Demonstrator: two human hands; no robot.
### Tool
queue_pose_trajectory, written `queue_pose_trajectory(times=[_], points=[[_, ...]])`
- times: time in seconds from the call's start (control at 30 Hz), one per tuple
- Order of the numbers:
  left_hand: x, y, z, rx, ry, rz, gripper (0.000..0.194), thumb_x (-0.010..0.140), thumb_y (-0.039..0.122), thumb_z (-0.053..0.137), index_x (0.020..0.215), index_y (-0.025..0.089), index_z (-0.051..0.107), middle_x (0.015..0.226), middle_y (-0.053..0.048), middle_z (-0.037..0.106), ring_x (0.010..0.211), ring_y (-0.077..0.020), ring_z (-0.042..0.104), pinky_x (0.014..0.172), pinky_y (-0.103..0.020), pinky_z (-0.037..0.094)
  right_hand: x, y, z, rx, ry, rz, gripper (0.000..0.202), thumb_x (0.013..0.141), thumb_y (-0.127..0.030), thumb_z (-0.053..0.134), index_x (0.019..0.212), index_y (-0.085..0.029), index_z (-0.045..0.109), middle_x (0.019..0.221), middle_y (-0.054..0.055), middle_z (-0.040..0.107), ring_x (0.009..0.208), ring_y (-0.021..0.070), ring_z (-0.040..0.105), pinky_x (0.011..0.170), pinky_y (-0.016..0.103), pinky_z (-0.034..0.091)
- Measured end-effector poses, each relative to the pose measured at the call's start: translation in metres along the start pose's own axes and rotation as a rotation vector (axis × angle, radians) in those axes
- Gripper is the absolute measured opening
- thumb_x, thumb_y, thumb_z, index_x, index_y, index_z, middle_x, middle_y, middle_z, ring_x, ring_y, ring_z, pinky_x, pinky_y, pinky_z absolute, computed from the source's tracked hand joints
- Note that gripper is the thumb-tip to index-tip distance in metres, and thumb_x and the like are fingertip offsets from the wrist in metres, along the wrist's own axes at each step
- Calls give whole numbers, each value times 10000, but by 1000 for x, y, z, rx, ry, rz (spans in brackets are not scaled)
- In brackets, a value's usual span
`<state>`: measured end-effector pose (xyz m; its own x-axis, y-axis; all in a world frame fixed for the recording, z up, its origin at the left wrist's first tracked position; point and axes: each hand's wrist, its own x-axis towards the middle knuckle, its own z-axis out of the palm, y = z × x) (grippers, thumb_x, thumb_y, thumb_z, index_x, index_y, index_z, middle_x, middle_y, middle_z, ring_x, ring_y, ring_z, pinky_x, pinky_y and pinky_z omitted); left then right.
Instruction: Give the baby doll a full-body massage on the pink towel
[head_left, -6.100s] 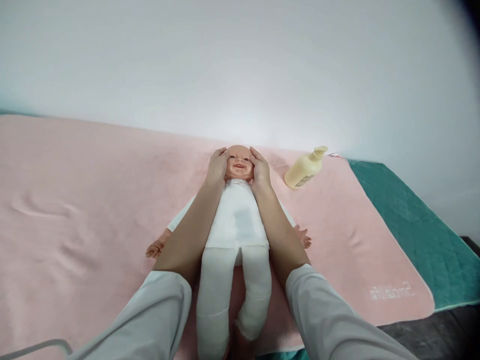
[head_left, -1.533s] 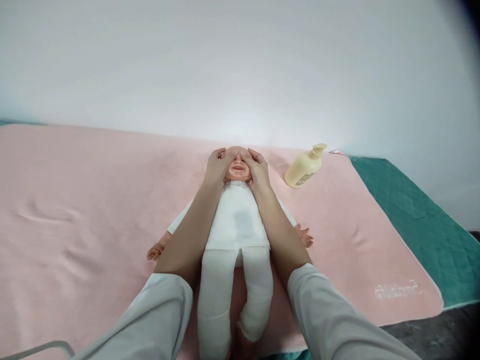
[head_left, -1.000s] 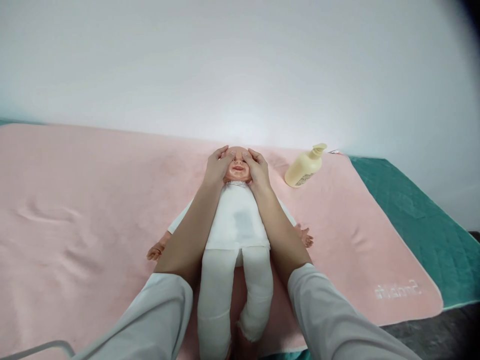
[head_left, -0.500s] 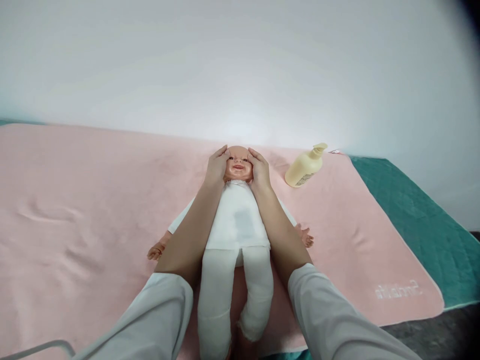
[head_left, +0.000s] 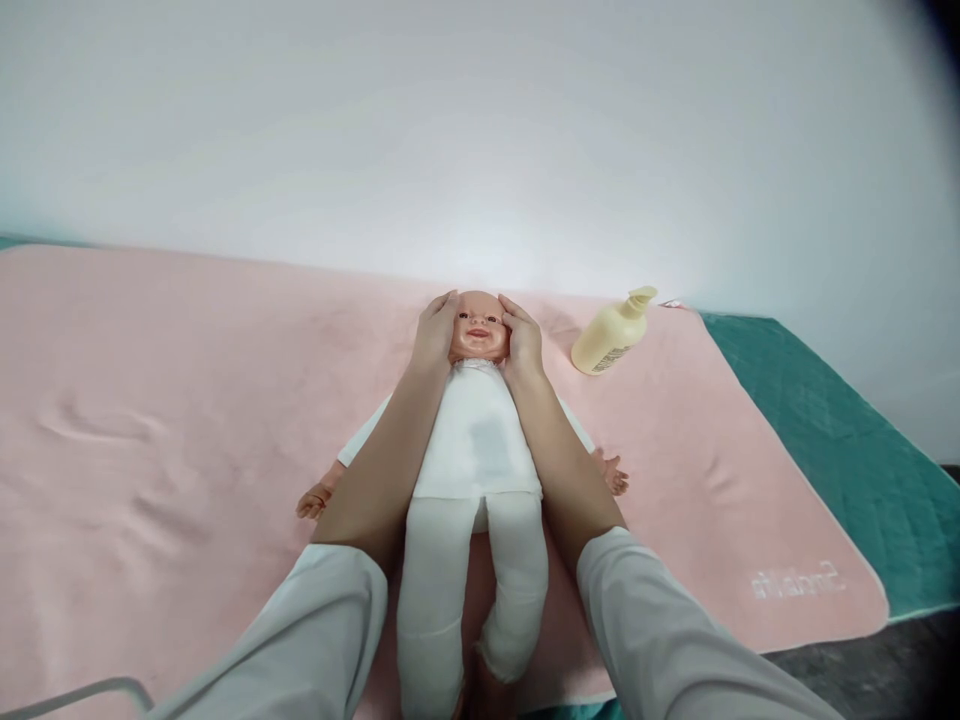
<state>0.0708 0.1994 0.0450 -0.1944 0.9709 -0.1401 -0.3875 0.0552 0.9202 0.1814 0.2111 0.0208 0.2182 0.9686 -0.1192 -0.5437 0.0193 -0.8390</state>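
At centre frame, a doll's head was cupped between left hand and right hand, fingers curved along its sides.

Yel. pump btl on pink mat, grn sheet under, wht wall bhd.

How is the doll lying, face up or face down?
The doll lies face up: eyes and mouth show between left hand and right hand.
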Motion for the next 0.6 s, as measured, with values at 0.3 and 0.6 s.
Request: queue_pose_trajectory(times=[0.3, 0.6], points=[[3, -7, -6, 94, -16, 74, 441, 823, 216, 728, 1240, 121, 621, 1254, -154, 646, 1126, -248, 667, 993, -345, 535, -6, 1, 1, -67, -31, -83, 410, 684, -270, 787, 1067, -182, 670, 1121, 61, 711, 1070, 208, 683, 1042, 436, 527], [2, -6, -6, 124, -11, 80, 470, 797, 183, 726, 1250, 110, 626, 1274, -174, 621, 1102, -273, 674, 984, -399, 548, -11, -2, 2, -82, -3, -83, 456, 638, -243, 816, 1061, -181, 656, 1149, 65, 692, 1074, 207, 675, 1039, 424, 528]])
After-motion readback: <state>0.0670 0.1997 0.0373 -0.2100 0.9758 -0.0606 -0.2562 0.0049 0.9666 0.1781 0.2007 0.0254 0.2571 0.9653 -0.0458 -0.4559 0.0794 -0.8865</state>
